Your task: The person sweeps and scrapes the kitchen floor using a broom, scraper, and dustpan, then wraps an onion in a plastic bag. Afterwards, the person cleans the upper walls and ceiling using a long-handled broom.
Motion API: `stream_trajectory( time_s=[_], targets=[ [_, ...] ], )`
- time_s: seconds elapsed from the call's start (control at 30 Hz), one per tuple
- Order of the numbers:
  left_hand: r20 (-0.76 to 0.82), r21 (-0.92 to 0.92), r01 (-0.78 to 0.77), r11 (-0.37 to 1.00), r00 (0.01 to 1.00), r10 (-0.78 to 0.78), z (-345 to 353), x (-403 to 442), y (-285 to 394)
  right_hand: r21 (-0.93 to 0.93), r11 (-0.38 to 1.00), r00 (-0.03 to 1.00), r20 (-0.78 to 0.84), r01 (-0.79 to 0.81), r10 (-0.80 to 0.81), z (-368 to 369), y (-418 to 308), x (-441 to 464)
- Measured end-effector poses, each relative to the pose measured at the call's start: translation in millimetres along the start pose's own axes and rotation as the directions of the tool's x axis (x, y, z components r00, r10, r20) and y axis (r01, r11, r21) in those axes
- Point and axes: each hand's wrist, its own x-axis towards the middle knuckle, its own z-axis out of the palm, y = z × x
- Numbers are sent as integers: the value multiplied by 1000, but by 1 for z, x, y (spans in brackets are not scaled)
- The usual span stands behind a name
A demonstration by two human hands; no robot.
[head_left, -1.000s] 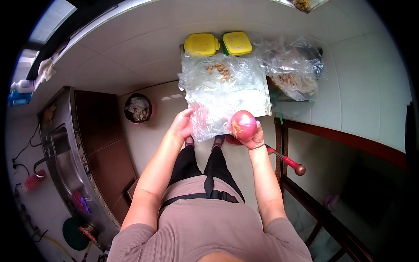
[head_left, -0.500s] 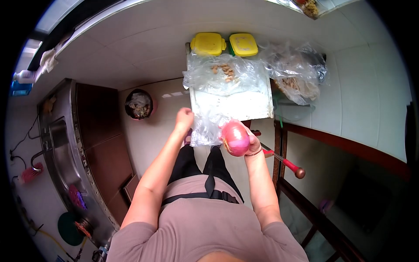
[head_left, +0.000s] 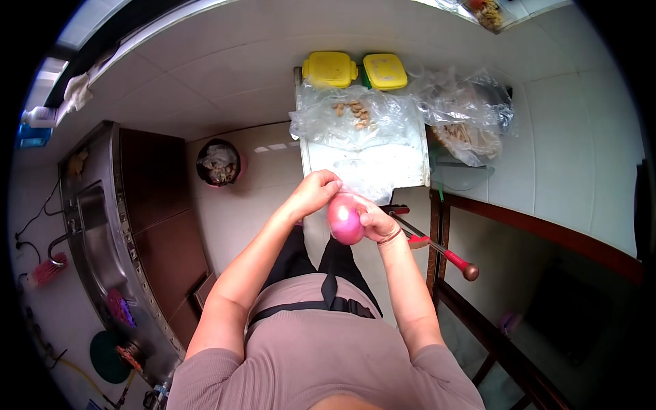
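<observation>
My right hand (head_left: 374, 222) holds a large, shiny, pink-purple red onion (head_left: 345, 220), with the thumb on its side. Close by on the left, my left hand (head_left: 318, 191) is closed, its fingertips pinching at clear plastic just beyond the onion. That thin plastic bag (head_left: 365, 190) lies over the near edge of the white table (head_left: 403, 164). Part of the bag is hidden behind both hands. Farther back on the table, several small brown pieces (head_left: 355, 113) rest on a spread plastic sheet (head_left: 314, 119).
Two yellow-lidded containers (head_left: 329, 69) stand at the table's back. Stuffed plastic bags (head_left: 471, 109) are on the right, above a red-handled tool (head_left: 458, 263). A lined bin (head_left: 219, 164) stands on the floor at left, near the steel sink (head_left: 99, 232).
My left hand has moved right and nearer to the onion. The onion has shifted left and turned in my right hand. The hanging plastic has moved to the right, behind the hands.
</observation>
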Motion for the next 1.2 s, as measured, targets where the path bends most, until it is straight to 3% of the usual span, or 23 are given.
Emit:
stream_trajectory(
  time_s=[0.03, 0.13, 0.2, 0.37, 0.43, 0.47, 0.63, 0.7, 0.77, 0.83, 0.9, 0.97, 1.0, 1.03, 1.1, 1.17, 1.2],
  targets=[
    [0, 0, 1, 1000, 1000, -1, 0, -1, 2, 1, 1000, 1000, 0, -1, 1, -5, 6, 0],
    [-31, 13, -119, 993, 992, 120, 0, -3, 9, 286, 958, 998, 46, 30, -45, -15, 16, 1],
    [-11, 29, -309, 951, 951, 310, -1, -5, 11, 333, 940, 998, -1, 67, -70, -22, 22, 6],
    [76, 145, -427, 892, 904, 421, 6, -22, 27, 419, 876, 966, -190, 239, -173, -7, 9, 18],
    [63, 322, -465, 825, 880, 471, 13, -26, 31, 403, 876, 959, -210, 264, -192, -16, 16, 20],
    [118, 309, -346, 886, 938, 325, 12, -27, 34, 420, 855, 946, -238, 304, -219, -19, 21, 21],
    [72, 320, -360, 877, 932, 356, 31, -30, 14, 515, 738, 884, -397, 437, -247, -21, 34, 30],
    [-30, 262, -217, 940, 972, 233, 40, -32, 12, 552, 701, 882, -397, 452, -256, -27, 41, 30],
    [-106, 295, -206, 933, 963, 246, 48, -21, -7, 550, 702, 884, -382, 452, -270, -29, 42, 29],
    [-164, -30, -91, 995, 983, 85, 44, -1, -19, 582, 697, 902, -352, 419, -249, -27, 38, 26],
    [-164, -7, -63, 998, 985, 61, 42, 15, -23, 558, 733, 895, -417, 388, -157, -28, 34, 23],
    [-91, -144, -4, 990, 996, -9, 42, 22, -22, 486, 761, 850, -503, 429, -159, -38, 40, 27],
    [-33, -267, 40, 963, 998, -51, 41, 23, -16, 379, 819, 825, -533, 431, -187, -39, 39, 28],
    [-31, -268, 43, 963, 998, -53, 41, 26, -17, 267, 865, 799, -559, 425, -220, -39, 38, 28],
    [49, -505, 28, 863, 999, -3, 41, 30, -16, 198, 876, 771, -584, 440, -255, -36, 39, 22],
    [66, -587, 50, 808, 998, -14, 38, 27, -12, 132, 927, 742, -643, 350, -189, -34, 37, 14],
    [120, -691, 106, 715, 992, -31, 33, 25, -8, 124, 919, 745, -630, 375, -220, -21, 26, 8]
  ],
)
